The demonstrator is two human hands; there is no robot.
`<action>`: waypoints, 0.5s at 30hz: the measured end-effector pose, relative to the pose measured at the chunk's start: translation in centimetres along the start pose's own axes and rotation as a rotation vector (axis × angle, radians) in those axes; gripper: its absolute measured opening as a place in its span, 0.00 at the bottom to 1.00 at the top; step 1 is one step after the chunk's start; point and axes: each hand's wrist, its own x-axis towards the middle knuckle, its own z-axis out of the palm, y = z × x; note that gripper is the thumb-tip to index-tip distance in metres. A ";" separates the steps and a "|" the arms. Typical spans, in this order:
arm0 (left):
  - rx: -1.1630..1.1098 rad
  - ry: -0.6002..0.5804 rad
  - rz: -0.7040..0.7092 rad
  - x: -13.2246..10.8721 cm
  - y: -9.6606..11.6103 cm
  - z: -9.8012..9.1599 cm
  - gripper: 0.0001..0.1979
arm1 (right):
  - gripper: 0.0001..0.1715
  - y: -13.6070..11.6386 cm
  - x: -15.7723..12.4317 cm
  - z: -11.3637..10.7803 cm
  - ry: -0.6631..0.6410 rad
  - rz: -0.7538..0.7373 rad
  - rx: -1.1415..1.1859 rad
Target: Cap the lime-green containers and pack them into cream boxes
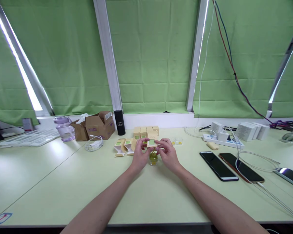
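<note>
Between my two hands is a small cream box (151,143) with a green panel, raised a little above the table. My left hand (141,153) grips its left side with thumb and fingers. The right side is pinched by my right hand (168,153). Just below the box stands a small round container (153,158) with an olive-green top and clear base. To the left lie two similar boxes with open flaps, one box (120,147) beside another box (130,146). Behind my hands several closed cream boxes (143,130) stand grouped. Clear round pieces with yellow bits (177,141) lie right of my hands.
At the back left are a purple bottle (64,128), an open cardboard box (100,126), a black cylinder (119,122) and a coiled white cable (94,143). On the right lie a phone (219,166), another phone (241,167), a power strip (222,140) and trailing white cables.
</note>
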 end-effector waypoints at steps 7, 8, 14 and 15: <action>-0.018 -0.011 0.016 0.1 0.0 -0.1 0.19 | 0.20 -0.1 0.0 0.1 -0.007 0.002 0.021; -0.029 -0.017 0.028 0.1 0.0 -0.2 0.20 | 0.20 -0.2 -0.1 0.1 -0.009 0.002 0.020; -0.047 -0.089 0.092 0.0 0.7 -0.7 0.20 | 0.19 -0.7 -0.2 0.0 -0.017 -0.008 -0.016; -0.050 -0.098 0.091 0.0 0.8 -0.7 0.19 | 0.20 -0.8 -0.2 0.0 -0.020 -0.008 -0.020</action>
